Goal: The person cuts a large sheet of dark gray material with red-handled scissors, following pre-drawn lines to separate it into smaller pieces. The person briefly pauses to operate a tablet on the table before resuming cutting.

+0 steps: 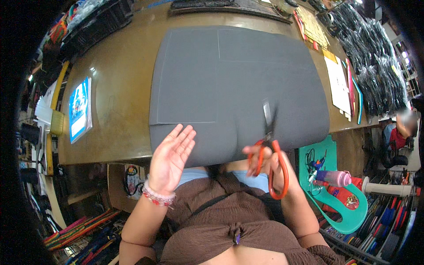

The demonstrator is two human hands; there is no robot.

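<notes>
A large dark grey fabric sheet (190, 75) lies across the table, its near part hanging toward me over the front edge. Thin pale lines mark rectangles on it, and a cut runs in from its left side along the lowest line. My left hand (173, 152) is palm up with fingers stretched, beside that cut and holding nothing. Red-handled scissors (278, 176) are in my right hand (265, 163), over the sheet's near right part. Their blades point away from me and look apart, slightly blurred.
A blue and white printed packet (80, 110) rests on the brown table (115, 88) at left. Paper patterns (338, 84) line the right side, near stacked plastic-wrapped goods (380, 66). A green plastic stool (318, 154) bearing a pink bottle (338, 178) stands right. Another person (399, 128) sits farther right.
</notes>
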